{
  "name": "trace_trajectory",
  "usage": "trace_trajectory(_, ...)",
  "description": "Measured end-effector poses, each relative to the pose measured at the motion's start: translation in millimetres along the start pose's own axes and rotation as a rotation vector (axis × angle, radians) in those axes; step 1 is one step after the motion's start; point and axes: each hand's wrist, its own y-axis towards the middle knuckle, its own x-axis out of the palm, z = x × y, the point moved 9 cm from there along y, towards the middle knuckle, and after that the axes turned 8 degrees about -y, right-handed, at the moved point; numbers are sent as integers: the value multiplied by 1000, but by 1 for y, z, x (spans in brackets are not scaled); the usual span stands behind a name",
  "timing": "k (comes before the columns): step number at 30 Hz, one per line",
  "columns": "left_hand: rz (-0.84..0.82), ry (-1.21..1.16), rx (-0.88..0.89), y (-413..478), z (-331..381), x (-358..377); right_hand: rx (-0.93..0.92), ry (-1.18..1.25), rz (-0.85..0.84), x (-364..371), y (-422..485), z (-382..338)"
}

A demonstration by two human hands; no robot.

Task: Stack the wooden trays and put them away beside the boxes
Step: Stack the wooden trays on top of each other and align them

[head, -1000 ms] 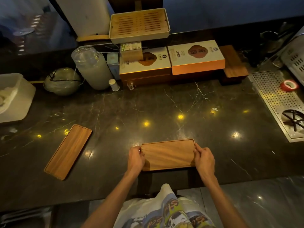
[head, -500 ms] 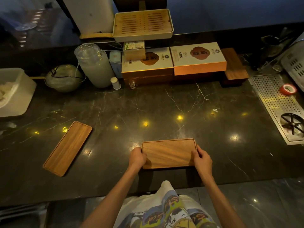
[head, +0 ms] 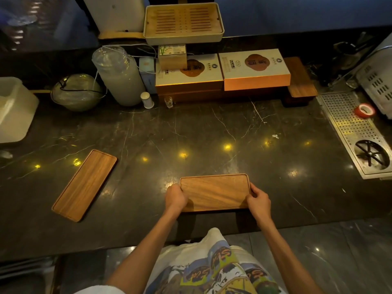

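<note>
A rectangular wooden tray [head: 214,191] lies near the front edge of the dark marble counter [head: 212,132]. My left hand [head: 175,197] grips its left end and my right hand [head: 258,200] grips its right end. A second, longer wooden tray [head: 84,184] lies apart at the left, turned diagonally. At the back stand two flat gift boxes [head: 254,68], one white and brown, one white and orange. Right of them another wooden tray [head: 300,80] rests on a dark block.
A slatted tea tray [head: 183,22] sits behind the boxes. A stack of plastic cups [head: 118,75], a bowl [head: 77,92] and a white tub [head: 14,107] stand at the back left. A perforated metal drain board [head: 347,128] with a red tape roll [head: 364,110] is on the right.
Both hands have kept hold of the near tray's ends; it has hardly moved. The view has shifted slightly.
</note>
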Motion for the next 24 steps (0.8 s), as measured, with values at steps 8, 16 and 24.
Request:
trace_trajectory(8, -152, -191, -10, 5, -21, -14, -9, -200, 110, -12, -2, -29)
trace_trajectory(16, 160, -524, -172, 35, -127, -159, -334, -305, -149, 148, -42, -178)
trace_trajectory(24, 535, -783, -426, 39, -270, -301, -492, -519, -440, 334, -98, -309)
